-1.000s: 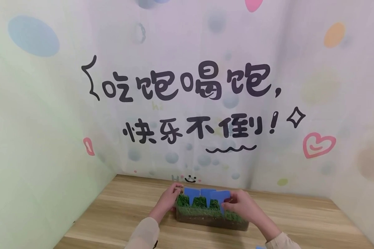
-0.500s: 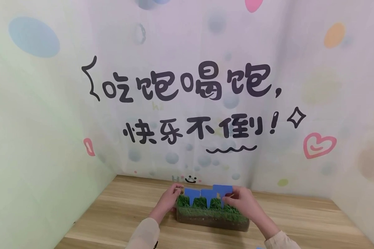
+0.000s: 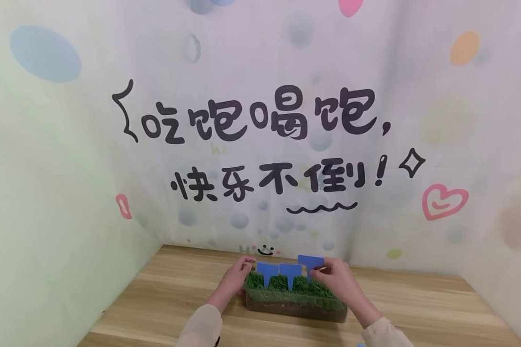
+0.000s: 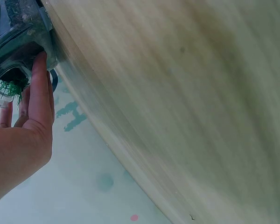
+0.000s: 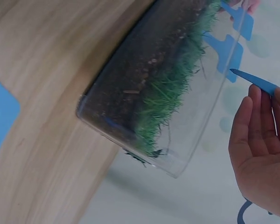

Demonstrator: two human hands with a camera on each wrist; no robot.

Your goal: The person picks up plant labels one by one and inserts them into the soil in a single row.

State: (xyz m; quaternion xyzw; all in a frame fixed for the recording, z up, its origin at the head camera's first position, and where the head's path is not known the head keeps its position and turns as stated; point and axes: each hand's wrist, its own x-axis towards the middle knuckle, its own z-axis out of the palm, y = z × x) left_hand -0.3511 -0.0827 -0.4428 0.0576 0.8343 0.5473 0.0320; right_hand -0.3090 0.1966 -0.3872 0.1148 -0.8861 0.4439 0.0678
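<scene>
A clear plastic box (image 3: 295, 308) of dark soil topped with green grass (image 3: 279, 283) stands on the table. My left hand (image 3: 236, 278) grips its left end; in the left wrist view one finger lies along the end wall. Two blue T-shaped plant labels, one on the left (image 3: 267, 268) and one in the middle (image 3: 290, 271), stand upright in the grass. My right hand (image 3: 339, 281) pinches a third blue plant label (image 3: 311, 261) over the right half. In the right wrist view this label's pointed tip (image 5: 238, 73) is bare, above the grass.
A blue flat piece (image 5: 0, 119) lies on the wooden table (image 5: 46, 154) in front of the box, its edge just showing in the head view. A printed cloth wall (image 3: 260, 221) rises behind the table.
My right hand has raised the third plant label from low among the grass to higher than the two standing ones. The left hand and the box stay where they were.
</scene>
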